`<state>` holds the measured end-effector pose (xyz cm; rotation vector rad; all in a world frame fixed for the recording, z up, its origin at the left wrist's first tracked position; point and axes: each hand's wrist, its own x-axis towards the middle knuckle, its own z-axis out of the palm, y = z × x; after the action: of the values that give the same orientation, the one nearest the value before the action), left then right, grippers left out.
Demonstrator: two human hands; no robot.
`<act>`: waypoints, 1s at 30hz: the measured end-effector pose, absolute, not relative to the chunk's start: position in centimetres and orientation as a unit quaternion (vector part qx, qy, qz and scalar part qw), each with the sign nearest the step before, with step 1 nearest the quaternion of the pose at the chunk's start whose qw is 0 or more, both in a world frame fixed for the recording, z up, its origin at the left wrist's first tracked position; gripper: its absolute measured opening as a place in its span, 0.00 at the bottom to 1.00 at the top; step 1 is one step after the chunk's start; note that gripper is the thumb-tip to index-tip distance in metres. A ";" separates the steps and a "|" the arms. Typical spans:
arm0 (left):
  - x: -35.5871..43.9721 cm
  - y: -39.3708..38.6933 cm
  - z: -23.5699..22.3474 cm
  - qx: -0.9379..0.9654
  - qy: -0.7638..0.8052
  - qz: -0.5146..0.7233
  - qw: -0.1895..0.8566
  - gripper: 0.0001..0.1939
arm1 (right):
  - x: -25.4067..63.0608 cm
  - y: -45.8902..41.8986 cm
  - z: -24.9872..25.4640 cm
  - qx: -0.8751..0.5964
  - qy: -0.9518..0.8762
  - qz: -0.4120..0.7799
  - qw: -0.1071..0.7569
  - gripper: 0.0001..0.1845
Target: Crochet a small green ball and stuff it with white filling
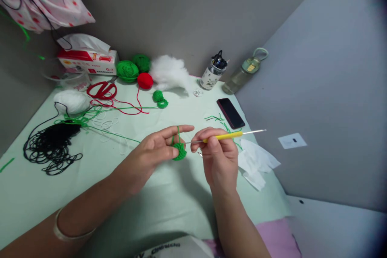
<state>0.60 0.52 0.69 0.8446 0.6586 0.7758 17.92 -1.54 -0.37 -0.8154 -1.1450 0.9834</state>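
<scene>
My left hand (157, 149) pinches a small green crochet piece (180, 152) between thumb and fingers. Green yarn loops over its outstretched index finger, and a strand trails left across the table. In my right hand (220, 155) is a crochet hook (225, 136) with a yellow handle, held between thumb and fingers. The hook's left metal end reaches the top right edge of the crochet piece; whether it is inside a stitch I cannot tell. Its other metal end points right, away from the work. A small pointed metal thing (200, 154) shows partly behind my right hand.
Black yarn (56, 143), a white yarn ball (71, 102) and red scissors (102, 90) lie at left. Behind are a tissue box (90, 62), green yarn balls (127, 71), a red ball (145, 81) and white stuffing (171, 73). A phone (230, 113), bottle (243, 73) and crumpled tissue (256, 163) lie right.
</scene>
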 end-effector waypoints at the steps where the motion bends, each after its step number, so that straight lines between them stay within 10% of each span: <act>1: 0.5 0.6 0.7 0.384 0.292 0.354 0.801 0.24 | 18.1 -1.4 -0.3 -0.364 -0.498 0.443 0.651 0.09; 30: 0.6 0.1 0.9 0.480 0.395 0.401 0.673 0.21 | 18.0 -1.8 -0.2 -0.405 -0.558 0.377 0.618 0.11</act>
<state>0.59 0.05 0.93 1.0803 0.8892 0.9038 18.02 -1.81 -0.20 -0.9330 -1.2833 0.8671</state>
